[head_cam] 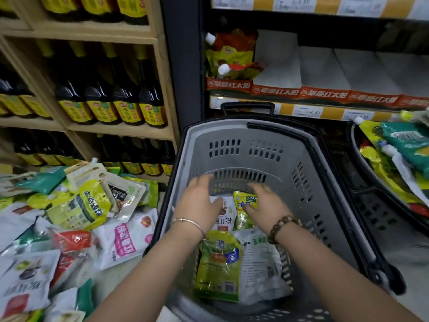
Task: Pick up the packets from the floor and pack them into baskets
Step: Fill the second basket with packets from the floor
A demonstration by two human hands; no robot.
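Bottles: far left, we've got dark bottles [125, 98] with yellow labels lined up on wooden shelves [116, 130].
Floor pile: below them, a heap of packets [76, 217], white, green and yellow, sprawls over the floor right up beside the grey basket.
Left hand: the left hand [199, 201] is inside the basket, palm down, fingers stretched out and gripping nothing, thumb at a white packet [226, 219].
Grey basket: the grey basket [301, 159] sits centre, with four packets on its bottom; a big green packet [219, 266] and a white one with green lettering [260, 263] lie nearest us.
Right hand: the right hand [267, 205] is flat and spread too, holding nothing, thumb by a small green packet [245, 210]; we can't tell if it touches.
Black basket: far right, a black basket [371, 210] is heaped with green and yellow pouches [401, 145].
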